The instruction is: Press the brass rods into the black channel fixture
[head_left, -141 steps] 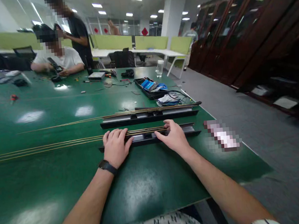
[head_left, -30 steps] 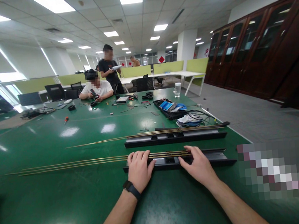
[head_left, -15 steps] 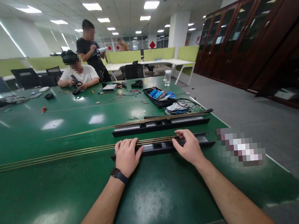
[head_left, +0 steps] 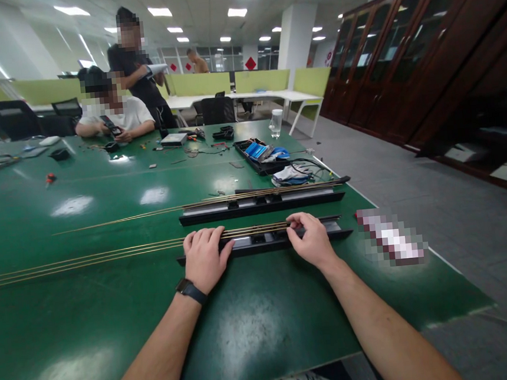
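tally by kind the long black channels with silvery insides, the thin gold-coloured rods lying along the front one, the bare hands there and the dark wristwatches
Black channels: 2
Rods along the front channel: 3
Bare hands, left hand and right hand: 2
Dark wristwatch: 1
Total: 8

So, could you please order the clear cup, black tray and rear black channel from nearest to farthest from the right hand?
From the right hand, head view:
1. Rear black channel, just ahead.
2. Black tray, farther back, slightly left.
3. Clear cup, farthest back, beyond the tray.
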`<state>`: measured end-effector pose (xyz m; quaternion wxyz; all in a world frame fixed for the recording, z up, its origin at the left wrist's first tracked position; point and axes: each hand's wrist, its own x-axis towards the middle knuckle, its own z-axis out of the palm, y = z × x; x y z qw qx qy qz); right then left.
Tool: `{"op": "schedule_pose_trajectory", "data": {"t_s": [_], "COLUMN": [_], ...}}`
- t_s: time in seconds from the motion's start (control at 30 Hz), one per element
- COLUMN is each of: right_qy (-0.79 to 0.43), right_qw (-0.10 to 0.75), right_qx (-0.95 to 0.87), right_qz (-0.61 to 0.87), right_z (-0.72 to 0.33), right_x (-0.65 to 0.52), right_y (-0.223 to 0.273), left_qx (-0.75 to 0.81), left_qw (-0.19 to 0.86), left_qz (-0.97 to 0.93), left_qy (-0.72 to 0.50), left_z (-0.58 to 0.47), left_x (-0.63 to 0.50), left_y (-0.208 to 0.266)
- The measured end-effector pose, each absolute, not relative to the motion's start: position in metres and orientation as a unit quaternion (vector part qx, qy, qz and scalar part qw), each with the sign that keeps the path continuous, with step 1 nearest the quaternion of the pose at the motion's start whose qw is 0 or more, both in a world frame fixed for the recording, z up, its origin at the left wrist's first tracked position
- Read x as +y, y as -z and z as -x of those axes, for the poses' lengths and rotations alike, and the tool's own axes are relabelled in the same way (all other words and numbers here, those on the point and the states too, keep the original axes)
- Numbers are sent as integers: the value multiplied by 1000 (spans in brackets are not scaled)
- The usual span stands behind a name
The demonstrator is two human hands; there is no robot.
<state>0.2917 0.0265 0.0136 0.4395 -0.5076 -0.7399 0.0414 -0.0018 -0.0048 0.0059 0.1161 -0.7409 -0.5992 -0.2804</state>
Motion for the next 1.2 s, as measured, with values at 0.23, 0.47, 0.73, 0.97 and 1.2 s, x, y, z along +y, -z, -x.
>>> {"op": "schedule_pose_trajectory", "data": {"t_s": [0.23,0.47,0.73,0.97,1.2], "right_qy": [-45,-43,-32,-33,-36], "right_qw": [438,445,445,444,447], "right_qx": [-734,-726,-716,-713,-709], "right_qz": [517,522,538,542,544], "right_z": [-291,-290,-289,-289,-287], "right_x": [27,28,28,27,26], "right_y": [-12,-10,-10,-12,-14], "left_qx": [-596,-595,-595,-594,-595], "left_qw": [114,114,116,115,120], "left_qz": [743,745,746,745,745], "left_qy": [282,278,276,281,278], "left_z": [1,2,2,2,3], "left_x": [-5,-5,-5,-6,-4], "left_y": [-6,-8,-8,-9,-7]}}
